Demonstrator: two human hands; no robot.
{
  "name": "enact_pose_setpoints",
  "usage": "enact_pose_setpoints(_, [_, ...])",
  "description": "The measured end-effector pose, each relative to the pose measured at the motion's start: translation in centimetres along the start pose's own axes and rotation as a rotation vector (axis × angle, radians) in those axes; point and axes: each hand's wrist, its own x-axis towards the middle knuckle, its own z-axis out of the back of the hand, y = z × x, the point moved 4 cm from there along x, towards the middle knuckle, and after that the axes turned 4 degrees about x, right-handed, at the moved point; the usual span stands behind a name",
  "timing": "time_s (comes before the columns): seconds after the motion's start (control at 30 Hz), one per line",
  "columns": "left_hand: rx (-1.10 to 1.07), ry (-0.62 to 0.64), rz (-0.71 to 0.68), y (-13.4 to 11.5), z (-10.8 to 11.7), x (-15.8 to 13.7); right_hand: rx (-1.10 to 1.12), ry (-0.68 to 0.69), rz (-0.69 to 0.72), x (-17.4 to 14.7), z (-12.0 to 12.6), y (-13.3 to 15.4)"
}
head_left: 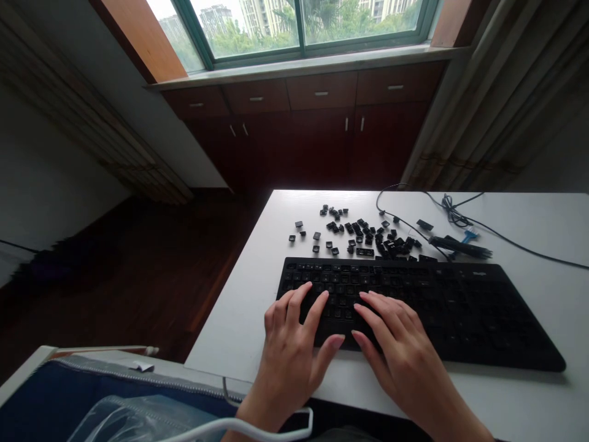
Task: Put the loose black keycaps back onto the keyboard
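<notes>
A black keyboard (478,313) lies on the white table, its long side facing me. Many of its key positions on the left look bare, without caps, though the dark surface makes this hard to tell. My left hand (292,331) rests on its left part, fingers apart and curved, thumb at the front edge. Over the middle, my right hand (400,337) is spread the same way, holding nothing. Behind the keyboard lie loose black keycaps (365,252), scattered singly to the left and heaped (394,247) towards the middle.
A dark brush-like object (464,247) and a small blue tool (469,236) lie behind the keyboard. A black cable (529,239) runs right. At lower left stand a white curved bar (239,423) and a clear plastic bag (133,417). The table's left edge (230,276) drops to a dark floor.
</notes>
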Motion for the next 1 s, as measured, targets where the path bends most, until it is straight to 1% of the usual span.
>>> enact_pose_setpoints(0.1, [0.030,-0.004,0.084,-1.5,-0.3,0.0,0.001,0.004,-0.019,-0.5,-0.2,0.1])
enact_pose_setpoints(0.17, [0.031,-0.012,0.101,-2.2,-0.4,0.1,0.005,0.009,-0.032,-0.5,-0.2,0.1])
enact_pose_setpoints(0.27, [0.021,-0.005,0.112,-2.5,-0.5,0.3,0.007,0.021,-0.040,-0.4,-0.1,0.1])
enact_pose_setpoints(0.47, [-0.014,0.023,0.077,-1.8,-0.5,0.8,0.012,0.037,-0.034,-0.2,-0.2,0.2])
enact_pose_setpoints(0.67, [-0.031,-0.007,0.046,-1.0,-0.4,1.2,0.017,0.056,-0.023,0.7,-0.6,0.9])
enact_pose_setpoints(0.8, [-0.055,-0.015,0.051,-0.7,-0.2,1.1,0.018,0.072,-0.053,1.3,-1.0,1.0])
enact_pose_setpoints(0.9, [-0.073,-0.052,0.042,-0.2,0.1,0.6,0.023,0.108,-0.061,1.4,-1.3,0.9])
enact_pose_setpoints(1.0, [-0.079,-0.103,0.036,0.5,0.4,0.2,0.020,0.087,-0.042,1.1,-1.2,0.8])
